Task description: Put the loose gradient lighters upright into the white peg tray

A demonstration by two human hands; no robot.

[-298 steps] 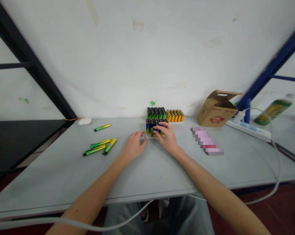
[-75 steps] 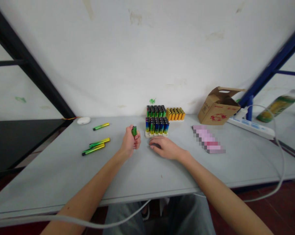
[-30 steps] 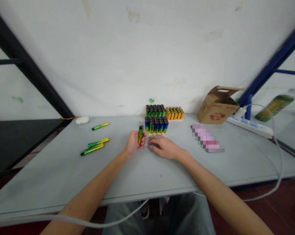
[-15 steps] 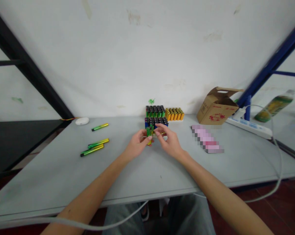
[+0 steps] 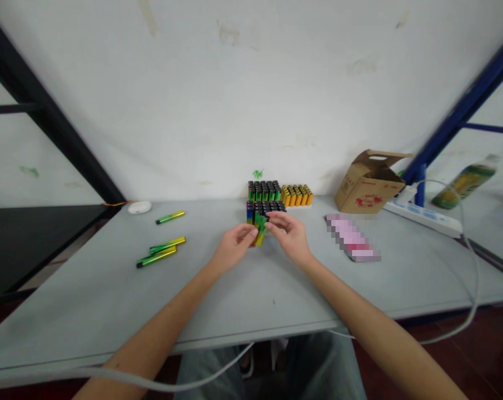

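Between my hands is a green-and-yellow lighter (image 5: 260,235), leaning to the right, with another green one close against it. My left hand (image 5: 235,244) is closed, its thumb and fingers pinched at the lighter's left side. My right hand (image 5: 290,236) has its thumb and index finger bent around the lighter's upper right side. Exactly which fingers grip which lighter is blurred. Just behind my fingertips stands a block of blue lighters (image 5: 249,210) with black tops, partly covered by my right hand. Several loose green-yellow lighters (image 5: 162,255) lie to the left.
Behind the blue block stand green lighters (image 5: 264,191) and yellow lighters (image 5: 297,195) in rows against the wall. A white case (image 5: 139,207) lies back left. On the right are a pixelated pink phone-like object (image 5: 351,236), an opened cardboard box (image 5: 368,189), a power strip (image 5: 430,216) and a cable (image 5: 476,278).
The lighter between my hands has gone from upright to leaning right, toward my right fingers. Both hands stay nearly in place.
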